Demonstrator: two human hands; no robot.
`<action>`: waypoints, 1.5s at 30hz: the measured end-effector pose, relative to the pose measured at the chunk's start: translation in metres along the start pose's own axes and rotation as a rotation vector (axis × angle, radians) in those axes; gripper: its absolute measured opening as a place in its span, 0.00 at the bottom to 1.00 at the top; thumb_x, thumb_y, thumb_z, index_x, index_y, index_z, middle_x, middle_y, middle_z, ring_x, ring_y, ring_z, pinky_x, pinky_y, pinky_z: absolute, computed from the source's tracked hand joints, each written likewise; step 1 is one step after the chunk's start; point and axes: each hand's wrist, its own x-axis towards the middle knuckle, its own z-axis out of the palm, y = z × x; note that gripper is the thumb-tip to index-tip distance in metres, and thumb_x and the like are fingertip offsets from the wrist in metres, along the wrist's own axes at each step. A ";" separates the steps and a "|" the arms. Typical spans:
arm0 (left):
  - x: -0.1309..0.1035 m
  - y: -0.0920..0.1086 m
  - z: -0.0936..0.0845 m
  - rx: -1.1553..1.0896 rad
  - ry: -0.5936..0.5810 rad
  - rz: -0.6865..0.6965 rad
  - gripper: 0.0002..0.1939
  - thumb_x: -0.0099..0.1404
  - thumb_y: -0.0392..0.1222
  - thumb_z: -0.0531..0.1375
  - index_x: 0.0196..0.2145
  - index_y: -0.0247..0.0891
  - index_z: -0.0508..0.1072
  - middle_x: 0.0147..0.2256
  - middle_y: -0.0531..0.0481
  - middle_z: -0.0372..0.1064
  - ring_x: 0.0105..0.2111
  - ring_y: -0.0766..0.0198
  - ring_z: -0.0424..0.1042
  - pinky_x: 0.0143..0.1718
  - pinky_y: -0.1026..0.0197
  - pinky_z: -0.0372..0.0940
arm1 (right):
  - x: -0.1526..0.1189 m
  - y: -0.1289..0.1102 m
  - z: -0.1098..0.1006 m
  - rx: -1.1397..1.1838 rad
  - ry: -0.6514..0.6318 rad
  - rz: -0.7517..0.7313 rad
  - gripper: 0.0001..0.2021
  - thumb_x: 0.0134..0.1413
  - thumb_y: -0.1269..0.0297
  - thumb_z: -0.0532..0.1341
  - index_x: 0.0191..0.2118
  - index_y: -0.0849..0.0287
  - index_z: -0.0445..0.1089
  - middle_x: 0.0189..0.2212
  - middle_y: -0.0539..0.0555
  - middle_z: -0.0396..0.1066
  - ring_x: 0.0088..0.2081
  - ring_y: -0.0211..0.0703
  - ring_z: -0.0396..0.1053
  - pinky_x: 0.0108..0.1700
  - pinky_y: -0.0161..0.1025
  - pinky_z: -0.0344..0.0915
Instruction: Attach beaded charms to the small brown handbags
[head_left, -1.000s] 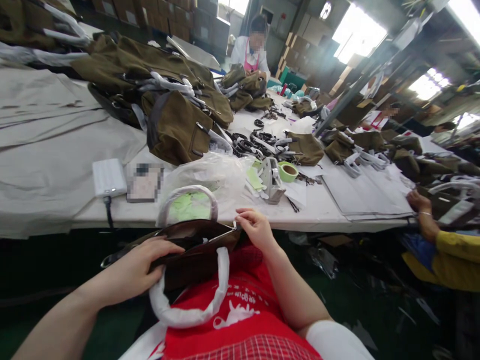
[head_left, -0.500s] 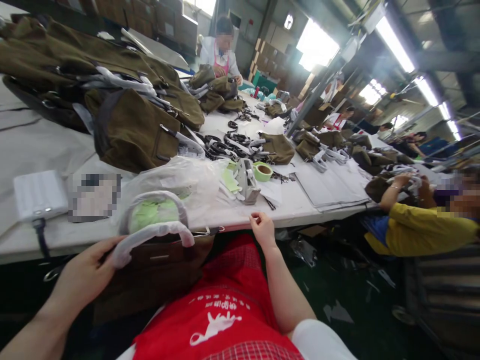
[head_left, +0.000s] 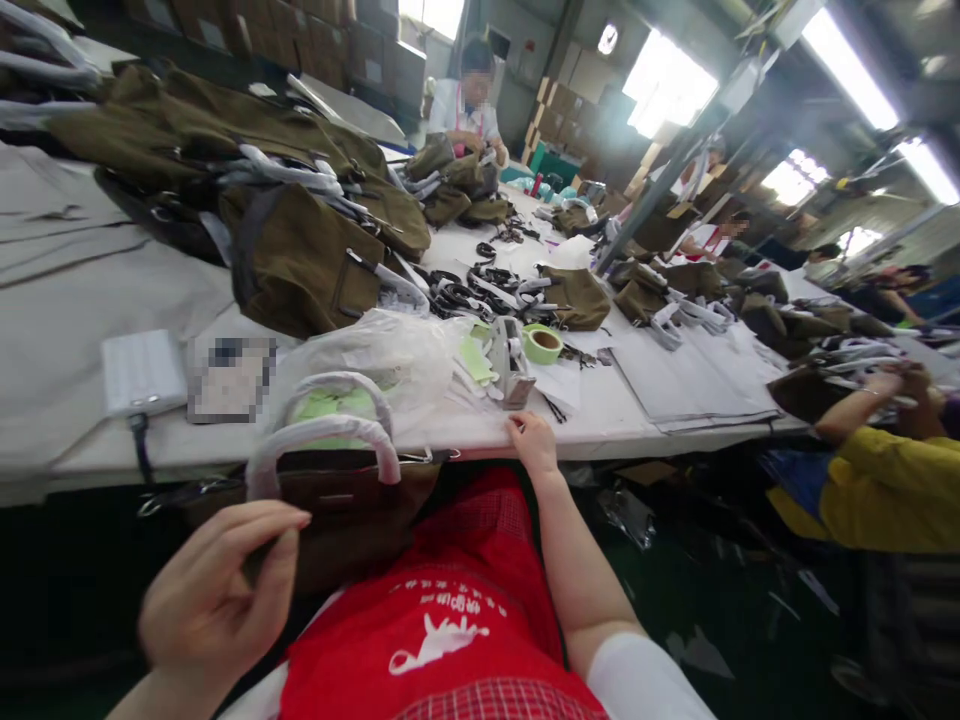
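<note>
A brown handbag (head_left: pixel 337 515) leans against the table edge in front of me, its two arched handles (head_left: pixel 330 432) wrapped in whitish film. My left hand (head_left: pixel 217 590) is in front of the bag's left side, below the nearer handle. Its fingers are curled, with thumb and index tips close together and nothing visible between them. At the table's front edge, my right hand (head_left: pixel 534 445) has its fingers drawn together; whatever they may hold is too small to make out. Just beyond it stands a tape dispenser (head_left: pixel 511 365), beside a roll of green tape (head_left: pixel 541 343).
Brown bags (head_left: pixel 307 255) are piled at left on the white table (head_left: pixel 67 290). Clear plastic (head_left: pixel 360 350), a white box with a cable (head_left: pixel 142 372) and dark straps (head_left: pixel 465 295) lie nearby. Across sits a co-worker (head_left: pixel 469 105); another person's yellow sleeve (head_left: pixel 877 490) is at right.
My left hand has let go of the bag's handle and moved right and lower. The nearer handle now stands more upright. My right hand stays by the table edge; the view has shifted left.
</note>
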 end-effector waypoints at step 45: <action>0.006 -0.034 0.011 0.256 0.143 -0.211 0.05 0.64 0.41 0.58 0.34 0.37 0.71 0.30 0.52 0.70 0.30 0.64 0.70 0.36 0.62 0.66 | -0.073 -0.106 0.005 0.521 -0.329 -0.368 0.17 0.50 0.59 0.68 0.47 0.55 0.72 0.35 0.50 0.72 0.28 0.37 0.66 0.35 0.36 0.66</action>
